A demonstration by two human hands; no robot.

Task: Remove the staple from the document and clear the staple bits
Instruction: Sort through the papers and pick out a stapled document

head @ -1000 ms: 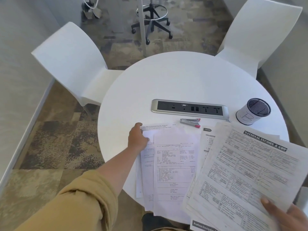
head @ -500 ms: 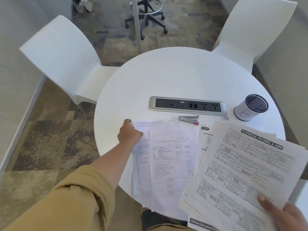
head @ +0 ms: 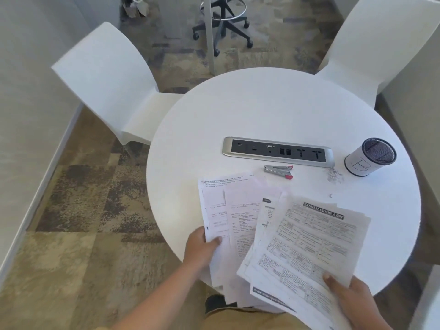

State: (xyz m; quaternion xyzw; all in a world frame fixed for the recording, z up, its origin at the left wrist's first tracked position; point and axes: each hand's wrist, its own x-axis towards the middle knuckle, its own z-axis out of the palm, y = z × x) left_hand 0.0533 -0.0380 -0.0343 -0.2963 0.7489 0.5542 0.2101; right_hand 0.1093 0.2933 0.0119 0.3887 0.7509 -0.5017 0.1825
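Sliding down from the sheets' top corner, the left hand (head: 202,248) now pinches the loose pages (head: 228,210) at lower centre; the right hand (head: 352,298) clutches the stapled document (head: 309,239) (lower right). Staple remover (head: 278,171) sits untouched mid-desk, so pulling hasn't started.

Head-worn wide-angle view looks steeply down, close over the round table (head: 273,110).

The right hand (head: 354,303) was cut off by the bottom edge, and its fingers lay hidden beneath the fanned papers (head: 307,244) it gripped. Motion blur left most of the print unreadable. The pale specks (head: 335,174) beside the mesh cup (head: 370,156) were too small to identify.
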